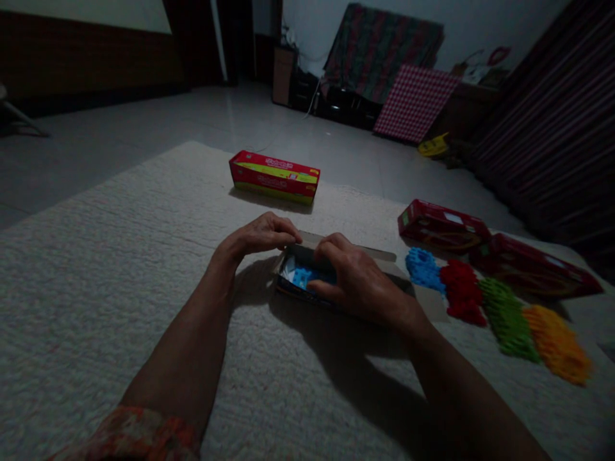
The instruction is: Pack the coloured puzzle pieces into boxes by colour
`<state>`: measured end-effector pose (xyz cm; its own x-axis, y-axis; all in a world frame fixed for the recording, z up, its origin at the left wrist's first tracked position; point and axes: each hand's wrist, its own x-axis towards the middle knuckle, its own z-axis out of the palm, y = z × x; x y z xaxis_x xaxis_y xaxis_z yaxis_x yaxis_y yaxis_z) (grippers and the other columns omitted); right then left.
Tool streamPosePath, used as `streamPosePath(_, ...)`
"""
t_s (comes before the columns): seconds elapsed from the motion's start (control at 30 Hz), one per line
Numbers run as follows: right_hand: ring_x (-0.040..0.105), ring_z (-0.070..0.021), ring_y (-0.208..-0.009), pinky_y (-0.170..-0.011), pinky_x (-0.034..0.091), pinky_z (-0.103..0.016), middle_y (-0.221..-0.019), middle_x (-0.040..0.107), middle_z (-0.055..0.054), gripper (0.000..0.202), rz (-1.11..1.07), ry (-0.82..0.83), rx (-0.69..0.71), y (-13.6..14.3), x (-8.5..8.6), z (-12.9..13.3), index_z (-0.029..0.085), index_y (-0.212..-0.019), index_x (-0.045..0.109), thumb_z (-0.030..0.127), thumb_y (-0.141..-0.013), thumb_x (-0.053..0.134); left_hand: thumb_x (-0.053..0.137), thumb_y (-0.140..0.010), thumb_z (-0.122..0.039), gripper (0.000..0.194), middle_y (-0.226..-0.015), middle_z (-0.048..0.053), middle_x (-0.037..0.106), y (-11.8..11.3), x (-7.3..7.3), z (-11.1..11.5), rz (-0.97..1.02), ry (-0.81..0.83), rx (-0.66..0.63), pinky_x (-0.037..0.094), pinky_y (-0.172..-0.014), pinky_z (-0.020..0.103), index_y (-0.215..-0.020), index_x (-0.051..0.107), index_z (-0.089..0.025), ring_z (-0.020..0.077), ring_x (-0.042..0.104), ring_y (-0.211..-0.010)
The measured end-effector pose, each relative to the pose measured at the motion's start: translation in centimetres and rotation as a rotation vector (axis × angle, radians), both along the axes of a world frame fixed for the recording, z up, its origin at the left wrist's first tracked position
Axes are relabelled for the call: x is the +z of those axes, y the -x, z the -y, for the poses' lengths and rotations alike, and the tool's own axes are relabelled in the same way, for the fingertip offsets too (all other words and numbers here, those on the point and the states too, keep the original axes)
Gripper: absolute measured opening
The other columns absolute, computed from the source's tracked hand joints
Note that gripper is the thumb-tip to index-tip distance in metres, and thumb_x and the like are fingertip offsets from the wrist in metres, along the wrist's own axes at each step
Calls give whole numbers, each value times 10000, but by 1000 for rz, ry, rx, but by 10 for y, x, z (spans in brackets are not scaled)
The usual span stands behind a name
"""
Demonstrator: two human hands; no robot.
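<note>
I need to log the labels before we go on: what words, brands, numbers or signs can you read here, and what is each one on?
None can be read.
Red and yellow box: pale lettering on the top and front, too blurred.
Left dark red box: small white label, too small.
Right dark red box: faint markings, too dark.
Open box: no readable text on its dark side.

Long, narrow cardboard box [298, 294], dark outside, greyish inside, lying flat on the pale textured mat [158, 256], open side up, long side running left-right. Long flap [379, 253] raised along the far edge, another flap [432, 302] out at the right end. Bright blue pieces [302, 277] inside, something whitish beside them at the left end, too dim to identify; rest of the contents hidden.
</note>
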<state>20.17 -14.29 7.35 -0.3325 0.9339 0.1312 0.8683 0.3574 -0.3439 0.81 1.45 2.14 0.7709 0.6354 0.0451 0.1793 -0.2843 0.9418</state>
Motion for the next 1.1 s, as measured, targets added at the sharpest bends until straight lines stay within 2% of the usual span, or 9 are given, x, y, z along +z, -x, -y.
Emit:
streamPosePath(0.1,617,-208,-915,-802,513,-356,-1061,620,-77,188,-70,-114,-26,-17,1,4,207,-997,574,238,-864,704,670,-722,-219,170,-871,58,716,0,0,0,-17,-24,5,494,-659,248,-812,795,-146,135,614,-738)
streamPosePath(0.2,632,-222,-879,-777,507,-366,-962,648,-66,77,-112,-280,-95,-46,8,15,219,-917,595,271,-896,647,657,-723,-227,179,-875,61,722,0,0,0,-38,-33,18,495,-655,248,-810,794,-152,139,620,-744)
streamPosePath(0.33,643,-232,-817,-753,498,-376,-873,666,-54,115,-80,-422,-312,-102,10,37,237,-836,622,333,-900,619,659,-718,-260,192,-866,66,729,0,3,1,-69,-51,22,501,-668,268,-807,796,-158,159,626,-753)
streamPosePath(0.5,665,-237,-797,-756,513,-374,-860,698,-67,137,-1,-365,-601,-177,-21,66,230,-818,676,347,-853,614,668,-704,-321,197,-860,64,727,-1,9,2,-109,-79,36,507,-693,295,-777,787,-183,182,629,-764)
streamPosePath(0.6,674,-249,-879,-812,521,-377,-939,720,-84,131,97,-225,-660,-206,-43,81,218,-864,709,299,-811,621,669,-699,-340,201,-881,65,727,-2,10,3,-139,-86,57,512,-710,304,-775,779,-190,199,635,-797)
streamPosePath(0.7,653,-287,-1009,-886,508,-398,-1083,706,-127,267,221,-100,-648,-214,-57,88,196,-1012,728,234,-759,652,661,-708,-341,210,-899,68,719,-3,11,6,-153,-75,62,513,-736,314,-791,768,-180,208,631,-835)
streamPosePath(0.83,616,-308,-1051,-914,484,-417,-1146,656,-161,401,344,-35,-664,-210,-67,89,165,-1179,693,207,-785,635,678,-687,-361,226,-933,66,708,-4,13,8,-181,-58,87,514,-727,308,-793,767,-183,210,629,-845)
streamPosePath(0.97,595,-303,-1027,-902,469,-424,-1147,634,-156,402,406,-46,-683,-206,-73,87,176,-1209,679,209,-814,615,693,-641,-389,237,-924,61,702,-5,16,9,-196,-39,104,520,-729,310,-755,763,-194,216,634,-844)
streamPosePath(1.1,594,-301,-1011,-895,469,-428,-1134,640,-147,333,396,-85,-696,-204,-75,87,185,-1142,689,228,-820,619,701,-621,-398,240,-917,58,708,-6,18,10,-189,-25,105,524,-736,312,-748,765,-205,216,638,-845)
